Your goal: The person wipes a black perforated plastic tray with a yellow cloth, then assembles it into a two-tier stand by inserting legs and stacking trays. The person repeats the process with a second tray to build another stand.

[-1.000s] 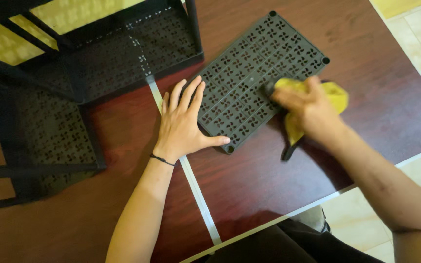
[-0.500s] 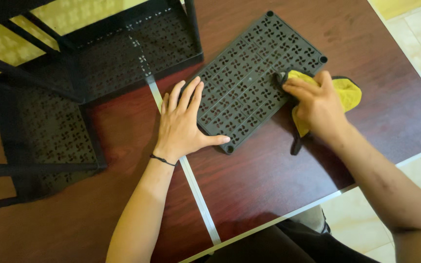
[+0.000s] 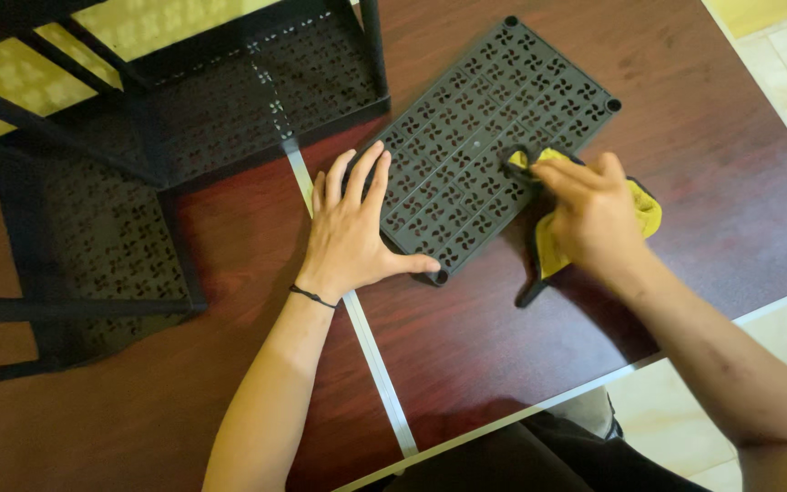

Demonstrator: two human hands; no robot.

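A black perforated shelf panel (image 3: pixel 475 118) lies flat on the dark wooden table (image 3: pixel 703 155), slanting from near-left to far-right. My left hand (image 3: pixel 352 228) presses flat on its near-left corner, fingers spread, a thin black band on the wrist. Over the panel's right side my right hand (image 3: pixel 589 214) grips a yellow cloth (image 3: pixel 641 208) with a dark edge, pushed against the panel's surface.
A black metal shelf rack (image 3: pixel 184 109) with perforated shelves lies on the table's left and far side. A pale strip (image 3: pixel 371 355) runs across the table between my arms. The table's near-right edge (image 3: pixel 685 351) borders a light tiled floor.
My right hand slid the cloth to the right along the panel, then back left toward its middle. My left hand stayed in place.
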